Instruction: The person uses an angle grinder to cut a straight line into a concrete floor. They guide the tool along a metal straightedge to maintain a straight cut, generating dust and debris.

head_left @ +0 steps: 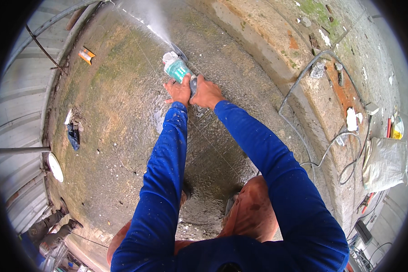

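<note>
Both my hands are wrapped round an angle grinder [177, 70] with a teal body and a dark rear part, held out at arm's length over wet concrete ground [122, 109]. My left hand [181, 90] grips its body from the left, some fingers spread beneath it. Round the dark rear end my right hand [207, 93] is closed. At the tool's far end a dark disc [180, 51] stands edge-on to the ground. A plume of pale dust or spray [155, 20] shoots away from it, along a whitish line in the concrete.
A concrete kerb [276, 59] runs along the right, with a grey cable [291, 97] looped over it. Rubble and a pale sack [386, 163] lie beyond. Corrugated metal sheeting [20, 99] borders the left. Another person's legs [50, 229] show at lower left.
</note>
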